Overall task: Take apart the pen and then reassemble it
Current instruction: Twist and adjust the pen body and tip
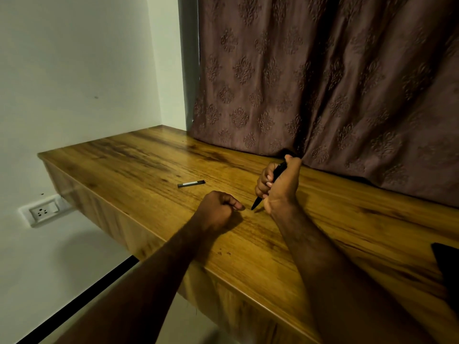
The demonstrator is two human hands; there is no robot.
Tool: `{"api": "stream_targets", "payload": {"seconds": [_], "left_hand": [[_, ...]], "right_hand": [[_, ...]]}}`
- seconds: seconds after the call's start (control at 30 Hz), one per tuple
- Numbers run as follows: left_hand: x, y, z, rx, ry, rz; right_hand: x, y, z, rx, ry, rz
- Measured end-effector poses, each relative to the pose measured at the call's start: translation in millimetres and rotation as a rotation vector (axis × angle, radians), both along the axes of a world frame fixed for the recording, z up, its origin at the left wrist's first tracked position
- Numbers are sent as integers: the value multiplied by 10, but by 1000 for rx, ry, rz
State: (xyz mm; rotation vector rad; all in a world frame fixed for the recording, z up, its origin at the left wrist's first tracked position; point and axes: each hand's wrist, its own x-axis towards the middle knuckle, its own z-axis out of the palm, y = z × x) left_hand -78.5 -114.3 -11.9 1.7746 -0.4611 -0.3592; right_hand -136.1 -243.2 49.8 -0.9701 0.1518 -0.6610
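My right hand (279,187) is closed around a black pen body (257,203), held tilted with its pointed tip down and to the left, just above the wooden table (139,155). The pen's upper end is mostly hidden by my fingers and thumb. A short black pen part (191,183) with a pale band lies flat on the table, to the left of both hands. My left hand (218,209) rests on the table as a loose fist, thumb against forefinger; whether it pinches a small piece I cannot tell. The two hands are a little apart.
A brown patterned curtain (323,83) hangs down onto the table's back edge, right behind my right hand. A white wall with a power socket (43,211) is at the left, below the table's left end. A dark object (447,264) juts in at the right edge.
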Motion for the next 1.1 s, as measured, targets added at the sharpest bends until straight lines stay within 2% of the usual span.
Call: {"api": "stream_targets", "payload": {"seconds": [0.23, 0.77, 1.1], "left_hand": [[-25, -3, 15, -24, 46, -7], [-11, -42, -18, -116, 88, 18], [39, -47, -54, -77, 47, 19]], "right_hand": [[-1, 29, 4, -56, 43, -4], [-7, 34, -1, -40, 59, -1], [-21, 13, 14, -26, 46, 19]]}}
